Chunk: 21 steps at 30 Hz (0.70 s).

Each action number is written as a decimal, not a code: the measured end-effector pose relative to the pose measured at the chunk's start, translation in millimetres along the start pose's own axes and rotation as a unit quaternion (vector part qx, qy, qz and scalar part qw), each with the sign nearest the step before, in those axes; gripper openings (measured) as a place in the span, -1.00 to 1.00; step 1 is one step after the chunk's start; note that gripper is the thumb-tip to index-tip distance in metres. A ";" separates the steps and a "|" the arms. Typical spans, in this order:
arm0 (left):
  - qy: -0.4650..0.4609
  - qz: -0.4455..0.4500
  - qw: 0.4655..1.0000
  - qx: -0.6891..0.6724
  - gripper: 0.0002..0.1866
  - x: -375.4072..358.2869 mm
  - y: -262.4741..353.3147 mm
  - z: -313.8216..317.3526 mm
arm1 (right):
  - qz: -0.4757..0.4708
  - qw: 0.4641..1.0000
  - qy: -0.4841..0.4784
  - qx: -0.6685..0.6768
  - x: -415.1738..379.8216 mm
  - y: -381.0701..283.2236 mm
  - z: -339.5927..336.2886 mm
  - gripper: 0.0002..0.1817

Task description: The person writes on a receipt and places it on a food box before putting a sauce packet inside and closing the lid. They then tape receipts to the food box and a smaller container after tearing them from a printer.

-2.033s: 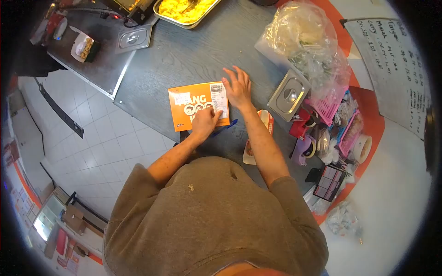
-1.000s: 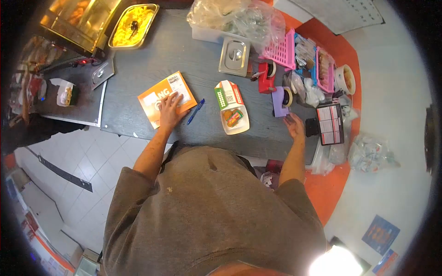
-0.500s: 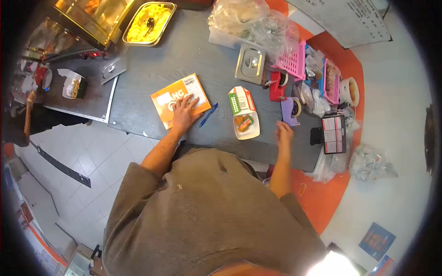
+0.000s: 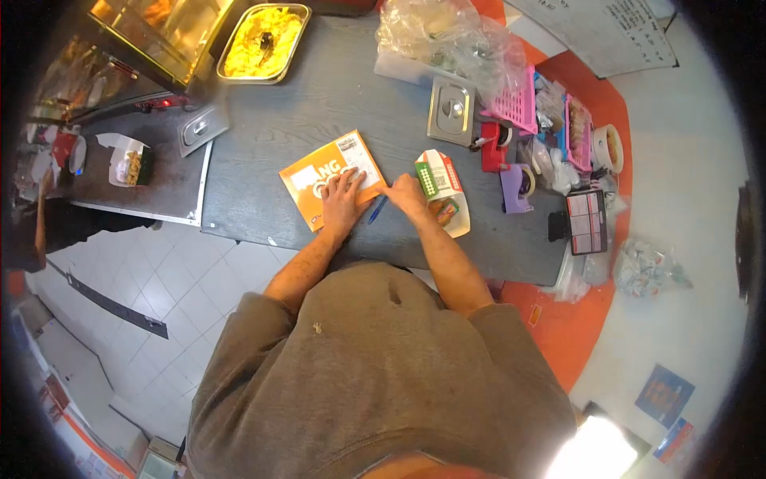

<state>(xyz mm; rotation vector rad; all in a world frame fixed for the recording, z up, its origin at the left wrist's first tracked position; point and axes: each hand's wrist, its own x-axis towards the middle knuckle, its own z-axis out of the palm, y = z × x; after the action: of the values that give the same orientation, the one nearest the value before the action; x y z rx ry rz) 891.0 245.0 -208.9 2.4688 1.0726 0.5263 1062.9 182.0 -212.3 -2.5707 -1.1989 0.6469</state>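
My left hand (image 4: 341, 203) lies flat with its fingers spread on top of an orange box (image 4: 317, 166) with white lettering and a label. At that box's right edge is my right hand (image 4: 405, 193), its fingers closed; what they pinch, if anything, is too small to make out. Just below it, a blue pen (image 4: 377, 209) rests on the grey table. Partly behind my right hand and forearm stands an open white, green and red carton (image 4: 441, 177) with brown food (image 4: 444, 211) in its lower part.
Behind are a tray of yellow food (image 4: 263, 41) and a steel lid (image 4: 452, 110). To the right stand a red tape dispenser (image 4: 491, 147), a purple one (image 4: 515, 191) and pink baskets (image 4: 515, 104). A co-worker's arm (image 4: 41, 215) shows at far left, near another food box (image 4: 125, 162).
My right hand has moved left from beside the purple dispenser to the orange box's right edge. My left hand stays on the box. The whole view has shifted slightly.
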 end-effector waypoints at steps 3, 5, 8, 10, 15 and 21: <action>0.005 0.009 1.000 0.000 -0.26 0.4 -1.3 -1.0 | -0.001 0.995 -0.097 0.018 -23.4 20.3 -5.8 -0.43; 0.002 0.026 1.000 0.005 -0.23 2.5 -2.3 -0.9 | 0.015 0.996 -0.087 0.028 -40.0 11.9 4.5 -0.44; -0.064 0.020 0.998 -0.010 -0.10 11.0 -0.5 -0.9 | 0.036 0.999 -0.006 0.028 -47.8 5.2 28.3 -0.52; -0.163 -0.039 0.986 0.019 0.06 30.2 -1.6 -17.7 | 0.143 0.947 -0.137 0.251 -45.7 -2.8 17.4 -0.56; -0.195 0.024 0.980 0.037 0.21 36.1 -31.1 -26.1 | -0.073 0.977 -0.009 0.202 -97.3 42.5 -37.3 -0.75; -0.328 0.164 0.927 0.076 0.11 17.3 10.8 -30.9 | 0.244 0.952 0.163 0.083 -142.2 200.0 -85.6 -0.68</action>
<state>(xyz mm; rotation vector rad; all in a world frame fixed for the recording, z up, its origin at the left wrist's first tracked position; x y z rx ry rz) 893.5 257.5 -174.2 2.6602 0.4432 -0.3096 1157.0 -57.0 -172.6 -2.6958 -0.3871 0.3641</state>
